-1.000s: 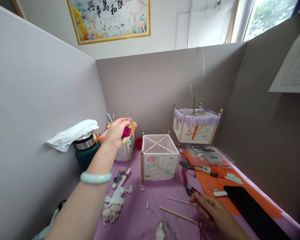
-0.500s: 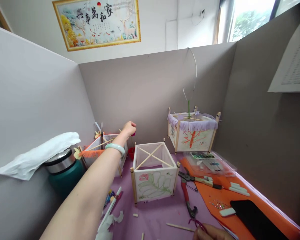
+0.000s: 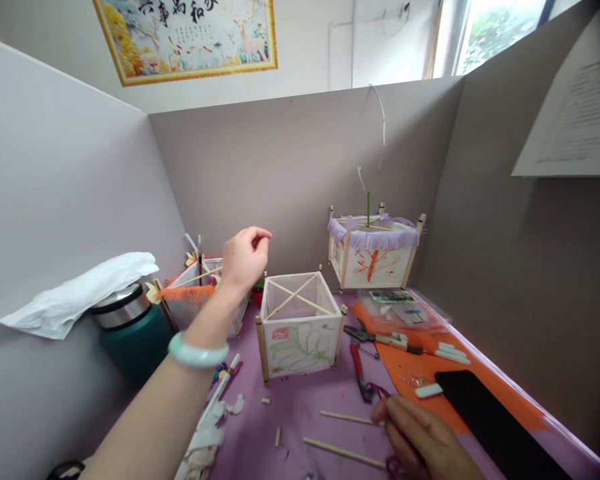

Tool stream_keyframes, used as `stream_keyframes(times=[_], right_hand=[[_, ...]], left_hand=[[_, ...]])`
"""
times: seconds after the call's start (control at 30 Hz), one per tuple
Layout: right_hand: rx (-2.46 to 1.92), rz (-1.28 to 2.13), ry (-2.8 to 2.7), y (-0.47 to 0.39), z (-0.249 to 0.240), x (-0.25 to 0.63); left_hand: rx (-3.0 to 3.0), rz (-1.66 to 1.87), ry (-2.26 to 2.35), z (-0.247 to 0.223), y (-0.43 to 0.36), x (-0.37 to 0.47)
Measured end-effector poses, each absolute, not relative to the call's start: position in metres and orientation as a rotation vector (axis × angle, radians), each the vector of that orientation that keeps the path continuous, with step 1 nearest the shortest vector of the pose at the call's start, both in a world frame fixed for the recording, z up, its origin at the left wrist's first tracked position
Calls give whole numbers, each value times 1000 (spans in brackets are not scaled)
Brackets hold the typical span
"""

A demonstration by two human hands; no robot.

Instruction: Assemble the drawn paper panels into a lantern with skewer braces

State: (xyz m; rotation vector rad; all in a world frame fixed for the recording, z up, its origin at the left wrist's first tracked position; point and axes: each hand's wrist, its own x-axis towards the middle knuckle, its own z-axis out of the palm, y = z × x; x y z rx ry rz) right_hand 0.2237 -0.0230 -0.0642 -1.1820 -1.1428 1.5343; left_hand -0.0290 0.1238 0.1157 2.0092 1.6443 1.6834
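Observation:
My left hand (image 3: pixel 247 257) is raised over the lanterns, thumb and fingers pinched together. What they hold, if anything, is too small to make out. Low on the right, my right hand (image 3: pixel 420 433) has its fingers closed on a thin purple cord (image 3: pixel 379 392), looped by the fingertips. Two thin wooden sticks (image 3: pixel 347 418) lie just left of that hand. Between the hands stands a square paper lantern (image 3: pixel 303 350) with a wooden frame, crossed sticks on top and a drawn flower. An orange-fringed lantern (image 3: pixel 187 293) sits behind my left wrist, partly hidden.
A purple-fringed lantern (image 3: pixel 380 263) with a wire hook stands at the back right. Red-handled pliers (image 3: pixel 357 363), a black phone (image 3: pixel 495 420) and orange sheet (image 3: pixel 395 377) lie on the right. On the left is a teal bottle (image 3: pixel 130 343) beneath white tissue (image 3: pixel 80 293).
My left hand has come back from the far side and nearer to me, still pinched. My right hand has risen further into view. The camera has tilted down slightly.

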Motion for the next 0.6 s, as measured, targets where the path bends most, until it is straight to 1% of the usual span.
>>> stream_keyframes(times=[0.03, 0.07, 0.17, 0.23, 0.3, 0.37, 0.47, 0.6], right_hand=[[-1165, 1508, -1159, -25, -58, 222], [-1135, 1459, -1207, -26, -50, 219], [-1030, 1290, -1443, -29, -24, 207], [-988, 1179, -1611, -30, -8, 198], [-955, 1088, -1769, -30, 5, 189], [-943, 989, -1906, -30, 14, 182], [-957, 879, -2034, -30, 20, 173], [-963, 843, -2083, -28, 21, 166]], left_hand=[[1967, 1687, 1523, 110, 98, -24], [1902, 1581, 1437, 101, 74, -19], [1675, 1080, 1299, 69, 11, -2], [1564, 895, 1183, 47, -16, 8], [1396, 892, 1075, 31, -32, 16], [1265, 962, 1031, 23, -39, 20], [1175, 1078, 1012, 24, -38, 19], [1125, 1100, 947, 33, -27, 17]])
